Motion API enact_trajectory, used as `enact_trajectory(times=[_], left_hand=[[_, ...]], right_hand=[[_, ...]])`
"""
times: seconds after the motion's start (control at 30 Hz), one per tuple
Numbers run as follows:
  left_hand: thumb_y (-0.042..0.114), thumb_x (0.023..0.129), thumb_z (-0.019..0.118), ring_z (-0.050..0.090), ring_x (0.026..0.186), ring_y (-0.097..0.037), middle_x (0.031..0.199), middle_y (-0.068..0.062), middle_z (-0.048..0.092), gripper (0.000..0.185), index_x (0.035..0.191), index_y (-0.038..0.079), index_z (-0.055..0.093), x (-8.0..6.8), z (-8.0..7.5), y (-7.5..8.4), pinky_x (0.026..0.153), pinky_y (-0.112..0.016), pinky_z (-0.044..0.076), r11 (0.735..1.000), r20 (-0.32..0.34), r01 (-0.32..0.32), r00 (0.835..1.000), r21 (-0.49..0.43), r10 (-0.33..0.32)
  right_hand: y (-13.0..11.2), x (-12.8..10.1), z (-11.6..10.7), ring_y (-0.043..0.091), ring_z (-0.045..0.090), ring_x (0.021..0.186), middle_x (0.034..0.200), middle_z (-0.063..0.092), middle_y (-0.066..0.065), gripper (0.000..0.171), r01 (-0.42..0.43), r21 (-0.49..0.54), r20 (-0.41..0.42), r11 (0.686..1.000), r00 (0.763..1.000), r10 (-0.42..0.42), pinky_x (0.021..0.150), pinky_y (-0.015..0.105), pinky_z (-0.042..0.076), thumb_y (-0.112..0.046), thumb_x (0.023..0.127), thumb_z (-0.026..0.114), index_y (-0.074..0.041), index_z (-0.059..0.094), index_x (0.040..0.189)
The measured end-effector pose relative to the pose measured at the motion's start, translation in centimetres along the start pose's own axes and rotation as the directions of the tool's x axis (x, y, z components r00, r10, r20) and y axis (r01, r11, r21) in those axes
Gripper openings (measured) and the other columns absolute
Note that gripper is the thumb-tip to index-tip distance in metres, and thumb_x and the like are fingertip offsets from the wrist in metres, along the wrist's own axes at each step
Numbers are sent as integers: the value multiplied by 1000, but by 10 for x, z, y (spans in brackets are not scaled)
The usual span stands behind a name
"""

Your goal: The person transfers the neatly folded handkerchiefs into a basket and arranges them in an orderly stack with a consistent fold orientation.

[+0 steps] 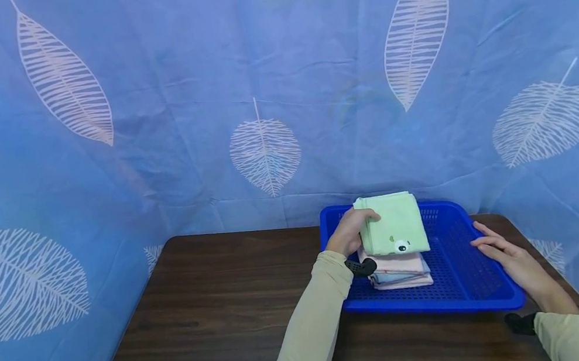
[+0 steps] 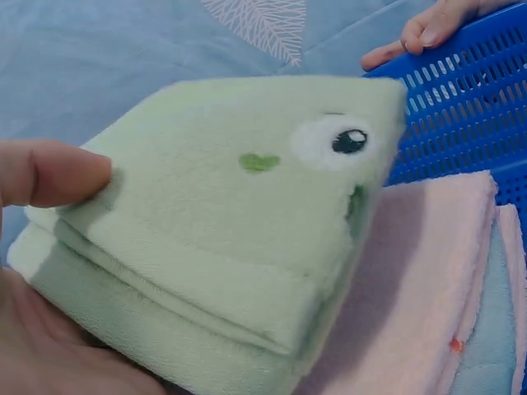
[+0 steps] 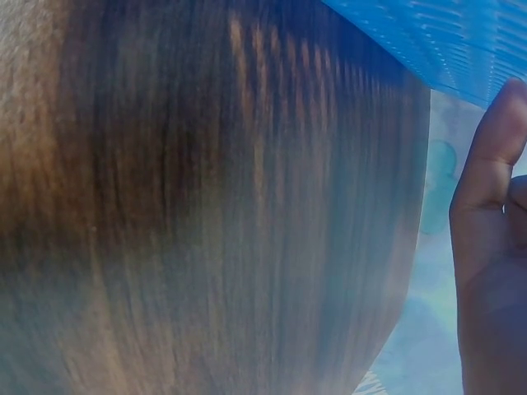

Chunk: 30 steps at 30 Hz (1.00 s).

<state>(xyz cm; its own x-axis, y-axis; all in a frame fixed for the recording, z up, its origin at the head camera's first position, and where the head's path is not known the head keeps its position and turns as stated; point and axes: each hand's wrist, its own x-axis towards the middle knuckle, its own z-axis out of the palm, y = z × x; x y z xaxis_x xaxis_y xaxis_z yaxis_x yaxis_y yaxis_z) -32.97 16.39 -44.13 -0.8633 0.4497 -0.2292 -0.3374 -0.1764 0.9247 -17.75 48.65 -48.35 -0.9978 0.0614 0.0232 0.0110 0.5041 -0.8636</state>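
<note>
Dark wooden table [image 1: 219, 317], blue leaf-print curtain [image 1: 259, 89] behind and along both its sides.

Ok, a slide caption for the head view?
Left hand lifts a folded green towel off the stack in a blue basket; right hand steadies its rim.

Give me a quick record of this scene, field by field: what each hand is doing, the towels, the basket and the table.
Left hand: grips the folded green towel, thumb on top
Green towel: tilted above the stack
Stack: pink and light blue folded towels, lying in the basket
Right hand: fingers straight, resting on the blue basket at its right rim
Blue basket: on the dark wooden table
Backdrop: blue cloth with leaf print
</note>
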Motion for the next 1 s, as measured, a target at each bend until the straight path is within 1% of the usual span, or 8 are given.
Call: enact_trajectory(times=[0.1, 0.27, 0.43, 0.6, 0.7, 0.83, 0.93, 1.0], left_hand=[[10, 89, 69, 62, 97, -23, 114, -6, 61, 57, 143, 16, 49, -1, 0, 1, 92, -45, 54, 999, 19, 5, 1000, 39, -6], [8, 92, 66, 67, 97, -25, 112, -8, 63, 45, 134, 13, 55, -3, 1, 2, 94, -47, 57, 995, 80, 12, 997, 98, -20], [8, 92, 65, 66, 87, -23, 101, -8, 64, 38, 129, 8, 60, -5, 2, 2, 81, -41, 60, 987, 81, 36, 995, 155, -49], [12, 95, 64, 58, 57, -22, 101, -18, 65, 58, 148, 0, 44, -6, 1, 2, 52, -38, 55, 958, 58, 64, 995, 279, -83], [14, 97, 65, 51, 44, -24, 105, -23, 63, 66, 154, -2, 34, -8, 0, 2, 41, -40, 50, 934, 37, 82, 994, 348, -101], [15, 99, 64, 53, 45, -23, 111, -32, 65, 69, 156, -2, 29, -9, -2, 0, 39, -39, 48, 908, 39, 85, 993, 411, -110], [13, 99, 64, 57, 49, -23, 117, -32, 64, 71, 158, -1, 27, -10, -4, -2, 42, -39, 48, 886, 35, 70, 995, 458, -96], [12, 99, 64, 57, 48, -24, 113, -31, 65, 66, 155, -1, 33, -11, -4, -3, 43, -40, 48, 874, 25, 63, 996, 482, -86]], right_hand=[[-1, 1, -1, 4, -10, 158, 157, 12, -43, 56, 7, -2, -8, 1000, 1000, -7, 110, 83, 3, -47, 109, 41, -6, 52, 145], [1, 0, -2, 33, -13, 159, 159, 8, -41, 59, -34, -17, -14, 999, 999, 34, 109, 84, 2, -50, 108, 41, -7, 51, 147], [4, -2, -2, 40, -12, 157, 162, 4, -38, 60, -63, -19, -10, 998, 998, 63, 109, 84, 3, -51, 108, 41, -7, 49, 148], [4, 1, -1, 31, -14, 159, 162, 6, -38, 59, -52, -9, -15, 999, 999, 52, 111, 83, 1, -51, 107, 41, -8, 50, 147], [4, 1, 0, 25, -14, 159, 161, 7, -39, 58, -46, -3, -13, 999, 999, 46, 112, 82, 1, -50, 108, 42, -9, 51, 147], [3, 0, 1, 6, -13, 158, 160, 8, -41, 56, -24, 3, -7, 1000, 1000, 24, 112, 82, 1, -48, 108, 42, -9, 51, 146], [2, -1, 2, -17, -4, 147, 160, 9, -41, 55, 6, 2, -2, 1000, 1000, -6, 112, 82, 1, -46, 109, 41, -7, 50, 146], [1, -1, 2, -25, 2, 139, 160, 9, -41, 54, 20, 3, 3, 1000, 1000, -20, 111, 81, 1, -44, 110, 40, -6, 50, 146]])
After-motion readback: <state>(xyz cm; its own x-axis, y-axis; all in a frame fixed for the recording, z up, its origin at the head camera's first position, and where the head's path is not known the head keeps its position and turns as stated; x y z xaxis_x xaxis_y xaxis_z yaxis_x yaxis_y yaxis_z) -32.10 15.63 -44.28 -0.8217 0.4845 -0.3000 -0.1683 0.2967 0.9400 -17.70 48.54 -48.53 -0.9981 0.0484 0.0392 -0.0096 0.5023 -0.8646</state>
